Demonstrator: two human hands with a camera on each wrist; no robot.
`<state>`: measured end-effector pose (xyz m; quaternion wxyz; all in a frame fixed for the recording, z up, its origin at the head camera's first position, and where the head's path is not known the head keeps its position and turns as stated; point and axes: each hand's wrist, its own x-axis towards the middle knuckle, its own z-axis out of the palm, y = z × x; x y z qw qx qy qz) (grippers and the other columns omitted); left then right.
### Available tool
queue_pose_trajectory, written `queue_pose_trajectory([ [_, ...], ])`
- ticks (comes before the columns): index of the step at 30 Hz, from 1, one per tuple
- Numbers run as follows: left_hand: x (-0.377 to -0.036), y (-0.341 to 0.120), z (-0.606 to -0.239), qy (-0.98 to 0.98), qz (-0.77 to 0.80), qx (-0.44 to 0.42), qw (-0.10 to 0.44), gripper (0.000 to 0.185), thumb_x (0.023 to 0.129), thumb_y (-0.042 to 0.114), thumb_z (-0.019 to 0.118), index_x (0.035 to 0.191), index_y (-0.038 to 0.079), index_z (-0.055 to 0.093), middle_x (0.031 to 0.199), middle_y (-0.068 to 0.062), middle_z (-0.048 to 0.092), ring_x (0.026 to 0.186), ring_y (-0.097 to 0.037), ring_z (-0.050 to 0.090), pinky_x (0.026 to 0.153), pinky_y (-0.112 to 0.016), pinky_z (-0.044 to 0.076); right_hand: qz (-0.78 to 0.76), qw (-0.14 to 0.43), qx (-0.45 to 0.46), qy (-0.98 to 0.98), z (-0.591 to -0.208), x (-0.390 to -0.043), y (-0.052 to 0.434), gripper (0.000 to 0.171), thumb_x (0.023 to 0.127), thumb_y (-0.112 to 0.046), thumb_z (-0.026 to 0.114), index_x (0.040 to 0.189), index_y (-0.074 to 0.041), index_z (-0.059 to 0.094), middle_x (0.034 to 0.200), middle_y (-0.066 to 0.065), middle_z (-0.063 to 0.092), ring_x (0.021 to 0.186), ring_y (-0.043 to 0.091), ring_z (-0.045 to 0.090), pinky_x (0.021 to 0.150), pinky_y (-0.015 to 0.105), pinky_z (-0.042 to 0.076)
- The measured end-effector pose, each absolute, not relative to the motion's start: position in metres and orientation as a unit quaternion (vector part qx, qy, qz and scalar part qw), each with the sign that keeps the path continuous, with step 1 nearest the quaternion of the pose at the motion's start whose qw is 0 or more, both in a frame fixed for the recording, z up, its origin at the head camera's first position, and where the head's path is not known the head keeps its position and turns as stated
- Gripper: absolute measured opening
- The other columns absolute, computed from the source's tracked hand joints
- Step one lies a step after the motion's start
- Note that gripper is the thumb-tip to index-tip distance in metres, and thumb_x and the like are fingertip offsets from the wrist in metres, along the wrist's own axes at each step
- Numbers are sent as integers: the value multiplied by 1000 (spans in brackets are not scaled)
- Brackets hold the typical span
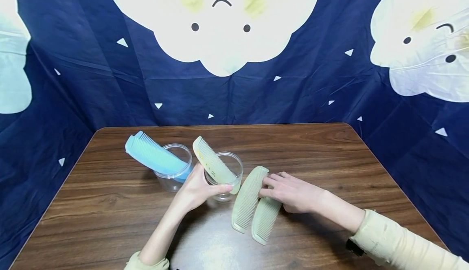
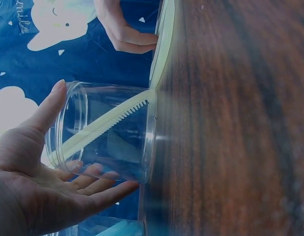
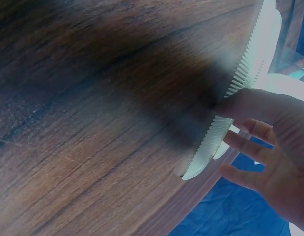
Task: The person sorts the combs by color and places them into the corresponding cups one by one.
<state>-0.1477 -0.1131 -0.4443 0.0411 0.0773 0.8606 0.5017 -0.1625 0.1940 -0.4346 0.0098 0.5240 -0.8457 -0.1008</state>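
My left hand (image 1: 196,186) grips a clear plastic jar (image 2: 105,98) on the table, thumb on one side and fingers around the other. In that jar leans a pale yellow comb (image 1: 214,162), its upper end sticking out past the rim. To the right, two pale green combs lie side by side on the wood. My right hand (image 1: 294,190) pinches the nearer, right-hand green comb (image 1: 266,219) near its upper end, which the fingers cover. The other green comb (image 1: 249,200) lies just left of those fingertips. In the right wrist view, the thumb crosses the pinched comb's teeth.
A second clear jar (image 1: 169,184) stands left of my left hand, with blue combs (image 1: 157,156) leaning out of it to the left. Everything stands on a brown wooden table (image 1: 311,148). Dark blue cloth (image 1: 293,103) with white clouds hangs behind and at both sides.
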Motion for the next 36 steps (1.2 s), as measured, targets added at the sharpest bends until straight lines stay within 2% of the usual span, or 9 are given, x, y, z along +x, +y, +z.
queue_pose_trajectory([
  [5, -149, -113, -445, 862, 499, 79, 41, 53, 72, 39, 94, 113, 20, 67, 108, 2, 71, 113, -15, 63, 106, -42, 47, -134, 28, 528, -838, -437, -163, 194, 66, 67, 4, 78, 121, -28, 59, 111, -5, 58, 102, 17, 57, 81, 34, 52],
  [11, -149, -113, -445, 861, 501, 79, 44, 50, 72, 40, 94, 110, 21, 68, 106, 2, 71, 111, -13, 64, 105, -40, 47, -134, 30, 528, -838, -439, -163, 198, 65, 68, 5, 75, 121, -28, 58, 112, -5, 57, 101, 16, 55, 74, 30, 52],
  [18, -149, -111, -444, 862, 499, 81, 49, 43, 72, 38, 93, 105, 22, 71, 102, 4, 73, 106, -12, 65, 102, -38, 49, -69, 26, 522, -850, -436, -164, 207, 68, 67, 6, 75, 124, -27, 60, 117, -6, 56, 99, 15, 54, 73, 30, 54],
  [29, -148, -113, -444, 862, 498, 77, 49, 48, 73, 40, 93, 110, 21, 68, 106, 3, 72, 111, -13, 64, 105, -41, 47, 21, 24, 474, -880, -422, -166, 215, 66, 63, -5, 82, 122, -25, 59, 117, -7, 55, 101, 11, 53, 67, 28, 53],
  [36, -148, -113, -445, 861, 500, 82, 45, 48, 73, 40, 93, 110, 21, 69, 105, 4, 73, 110, -13, 64, 106, -41, 47, 61, 36, 444, -893, -413, -165, 214, 64, 68, -14, 81, 126, -25, 58, 120, -10, 55, 106, 7, 53, 70, 28, 55],
])
